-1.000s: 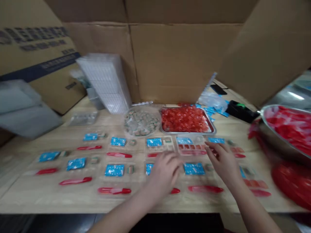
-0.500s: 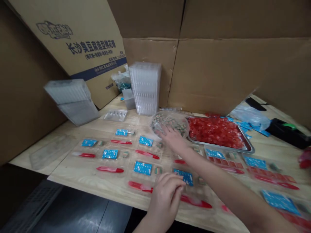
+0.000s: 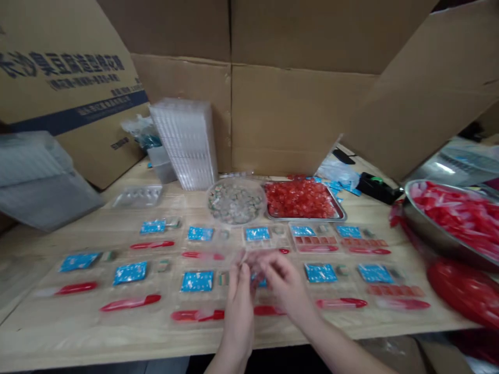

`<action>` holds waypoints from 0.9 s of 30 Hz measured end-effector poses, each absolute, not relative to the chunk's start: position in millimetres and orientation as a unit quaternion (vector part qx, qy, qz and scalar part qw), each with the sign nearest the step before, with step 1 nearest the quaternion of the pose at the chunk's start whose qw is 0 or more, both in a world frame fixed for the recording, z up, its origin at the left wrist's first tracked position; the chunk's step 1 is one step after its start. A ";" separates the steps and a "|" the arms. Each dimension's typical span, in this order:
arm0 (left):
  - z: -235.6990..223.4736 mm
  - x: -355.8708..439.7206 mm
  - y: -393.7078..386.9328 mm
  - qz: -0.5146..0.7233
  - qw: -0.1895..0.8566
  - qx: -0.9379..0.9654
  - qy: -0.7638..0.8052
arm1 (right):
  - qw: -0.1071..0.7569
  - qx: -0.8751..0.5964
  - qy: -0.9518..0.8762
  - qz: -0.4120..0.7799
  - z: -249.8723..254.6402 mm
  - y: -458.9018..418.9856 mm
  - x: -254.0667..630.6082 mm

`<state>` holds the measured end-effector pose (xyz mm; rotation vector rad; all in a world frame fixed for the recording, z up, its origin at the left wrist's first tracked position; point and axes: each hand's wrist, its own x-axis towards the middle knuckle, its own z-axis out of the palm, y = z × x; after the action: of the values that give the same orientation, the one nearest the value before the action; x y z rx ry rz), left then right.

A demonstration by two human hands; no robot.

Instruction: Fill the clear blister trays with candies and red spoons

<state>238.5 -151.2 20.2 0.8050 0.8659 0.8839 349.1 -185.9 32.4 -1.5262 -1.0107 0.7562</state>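
Observation:
My left hand and my right hand meet over the front row of clear plastic trays. Their fingertips are pinched close together, and blur hides whatever is between them. Beneath them lie a tray's blue packet, partly covered, and a red pen-like piece. Beyond is a round clear bowl of small greenish, clear-wrapped pieces. To its right stands a metal tray heaped with red wrapped pieces. Neighbouring trays hold blue packets, small greenish pieces and red pen-like pieces.
Stacks of clear plastic trays stand at the back and left. Cardboard walls close off the rear. On the right are a steel bowl of red-and-pink pieces, a red bag and a black tape dispenser.
My right hand has left the round bowl and come back to my left hand. The view has swung right, bringing the steel bowl into sight.

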 end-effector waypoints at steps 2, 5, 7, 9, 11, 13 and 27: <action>21.7 238.1 -142.3 0.438 0.721 0.336 0.420 | 0.496 -0.623 -0.513 0.322 27.2 -212.4 361.5; 26.9 222.8 -115.6 0.391 0.674 0.467 0.419 | 0.397 -0.661 -0.592 0.236 31.1 -211.2 425.4; 31.9 213.7 -97.8 0.287 0.605 0.618 0.413 | 0.369 -0.745 -0.547 0.099 35.8 -187.4 478.8; 36.4 212.6 -87.2 0.196 0.512 0.744 0.382 | 0.339 -0.782 -0.520 0.048 37.1 -156.8 520.7; 38.4 218.6 -86.2 0.147 0.422 0.831 0.333 | 0.343 -0.789 -0.507 0.054 33.7 -130.4 543.6; 36.4 225.7 -93.8 0.154 0.336 0.877 0.308 | 0.364 -0.787 -0.492 0.072 27.4 -115.2 551.2; 29.8 269.3 -143.5 0.343 0.664 0.568 0.344 | 0.532 -0.608 -0.291 0.512 44.0 -196.2 429.7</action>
<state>269.3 -143.5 29.8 1.2825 0.7769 0.7753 429.7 -196.2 44.0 -1.4496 -0.6950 1.2210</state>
